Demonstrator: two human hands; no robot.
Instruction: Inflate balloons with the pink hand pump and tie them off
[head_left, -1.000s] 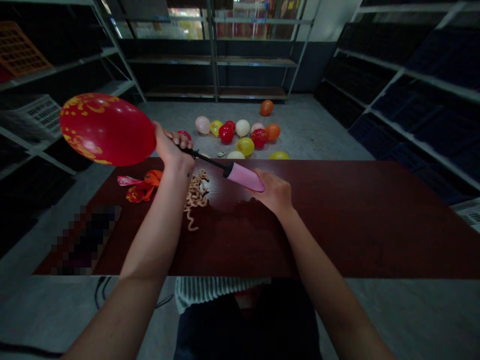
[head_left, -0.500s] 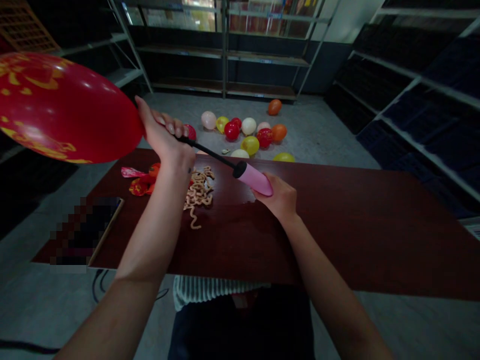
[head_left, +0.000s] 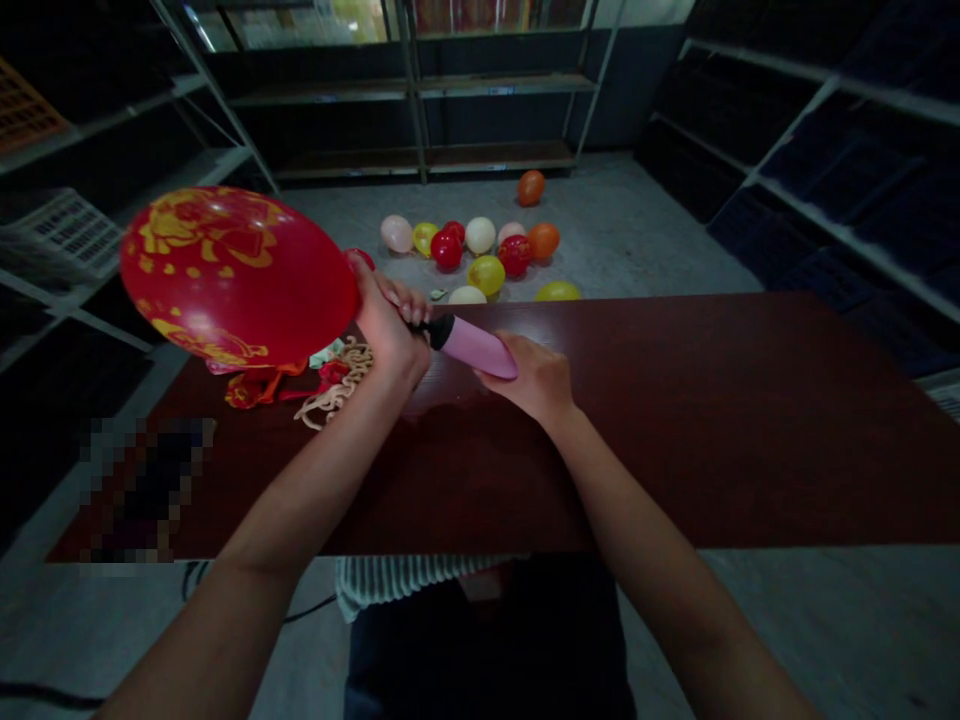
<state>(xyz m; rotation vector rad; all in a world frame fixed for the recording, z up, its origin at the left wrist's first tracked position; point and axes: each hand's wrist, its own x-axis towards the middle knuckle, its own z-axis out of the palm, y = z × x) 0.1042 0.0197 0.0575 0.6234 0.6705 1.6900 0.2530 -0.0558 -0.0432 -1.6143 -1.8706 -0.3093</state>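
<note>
A large red balloon (head_left: 240, 275) with yellow printing is inflated at the left. Its neck end disappears into my left hand (head_left: 394, 320), which is closed around it and the near end of the pump. My right hand (head_left: 532, 380) is wrapped round the pink body of a hand balloon pump (head_left: 476, 347). A short black section of the pump shows between the two hands, and the pump is tilted above the table. My left fingers hide how the neck sits on the nozzle.
On the dark red table (head_left: 675, 430) lie uninflated balloons (head_left: 251, 390) and tan curly strands (head_left: 330, 400). A blurred dark object (head_left: 154, 490) lies at the left edge. Several inflated balloons (head_left: 486, 275) rest on the floor behind. Shelves (head_left: 502, 85) stand around.
The pink pump body has slid up the black rod toward my left hand, so the hands are closer together. The balloon and my left hand sit lower and further right in view.
</note>
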